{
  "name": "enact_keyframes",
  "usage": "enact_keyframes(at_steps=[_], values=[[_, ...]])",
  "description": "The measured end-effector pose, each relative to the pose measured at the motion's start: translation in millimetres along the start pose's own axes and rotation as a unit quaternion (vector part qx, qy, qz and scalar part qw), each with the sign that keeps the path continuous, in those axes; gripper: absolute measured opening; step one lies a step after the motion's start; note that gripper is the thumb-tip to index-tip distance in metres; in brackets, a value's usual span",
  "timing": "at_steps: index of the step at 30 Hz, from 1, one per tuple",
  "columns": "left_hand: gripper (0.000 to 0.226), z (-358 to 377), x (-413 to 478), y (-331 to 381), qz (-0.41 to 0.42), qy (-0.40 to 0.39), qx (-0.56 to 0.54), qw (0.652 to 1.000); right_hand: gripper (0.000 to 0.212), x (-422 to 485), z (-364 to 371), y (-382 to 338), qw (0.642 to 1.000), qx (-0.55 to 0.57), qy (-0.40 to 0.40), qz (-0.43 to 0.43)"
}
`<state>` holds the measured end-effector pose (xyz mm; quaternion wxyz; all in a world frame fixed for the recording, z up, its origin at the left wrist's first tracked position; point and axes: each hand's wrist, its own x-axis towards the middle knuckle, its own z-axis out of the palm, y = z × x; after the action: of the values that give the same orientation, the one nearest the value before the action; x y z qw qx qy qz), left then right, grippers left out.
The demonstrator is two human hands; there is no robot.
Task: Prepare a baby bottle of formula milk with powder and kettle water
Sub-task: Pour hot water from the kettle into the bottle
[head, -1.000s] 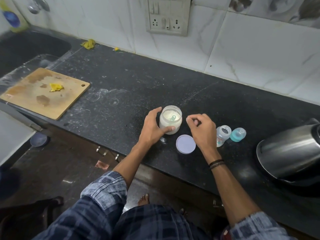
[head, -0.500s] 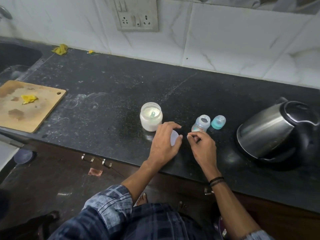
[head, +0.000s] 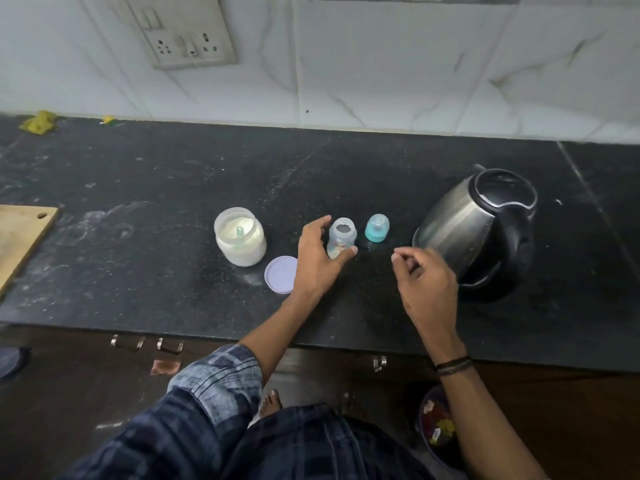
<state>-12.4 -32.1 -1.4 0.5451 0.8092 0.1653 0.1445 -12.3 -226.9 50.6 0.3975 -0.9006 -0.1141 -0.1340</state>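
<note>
Left hand (head: 317, 261) closing round the open baby bottle (head: 341, 238), mid-worktop, fingers apart, thumb just touching.
A light, narrow bottle could tip on a clumsy nudge; right hand (head: 427, 284), fingers loosely curled on nothing, sits near the kettle (head: 464, 223), where hot water could splash.

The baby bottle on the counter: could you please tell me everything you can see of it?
The baby bottle is small, clear plastic with a coloured print low on its side. It stands upright and uncapped on the black counter, mouth open. The left hand curls around it, thumb on its front. Its teal cap stands apart to the right.
</note>
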Motion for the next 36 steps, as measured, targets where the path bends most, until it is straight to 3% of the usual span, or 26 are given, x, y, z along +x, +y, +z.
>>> enact_keyframes(at_steps=[7, 12, 15, 19, 22, 27, 36], values=[[0.074, 13.1, 4.3, 6.2, -0.046, 0.006, -0.01, 0.999, 0.008, 5.5, -54.4, 9.5, 0.976, -0.079, 0.155, -0.132], [0.064, 19.2, 2.2, 10.4, -0.056, 0.031, -0.007, 0.998, 0.009, 3.1, -67.0, 31.6, 0.95, -0.123, 0.241, -0.154], [0.061, 21.6, 0.5, 14.1, -0.062, 0.044, -0.011, 0.997, 0.013, 2.5, -64.1, 40.8, 0.952, -0.104, 0.273, -0.09], [0.06, 25.7, -4.1, 19.8, -0.056, 0.057, -0.021, 0.997, 0.034, 3.1, -61.3, 49.9, 0.965, 0.028, 0.261, -0.017], [0.061, 27.8, -7.9, 27.2, -0.041, 0.059, -0.029, 0.997, 0.046, 2.3, -59.7, 51.6, 0.96, 0.107, 0.257, 0.007], [0.063, 29.4, -12.9, 40.0, -0.013, 0.035, -0.034, 0.999, 0.055, 3.6, -57.5, 45.7, 0.94, 0.22, 0.233, 0.118], [0.062, 21.5, -10.9, 53.8, 0.029, -0.043, -0.036, 0.998, 0.03, 16.2, -55.1, 49.7, 0.927, 0.221, 0.22, 0.21]])
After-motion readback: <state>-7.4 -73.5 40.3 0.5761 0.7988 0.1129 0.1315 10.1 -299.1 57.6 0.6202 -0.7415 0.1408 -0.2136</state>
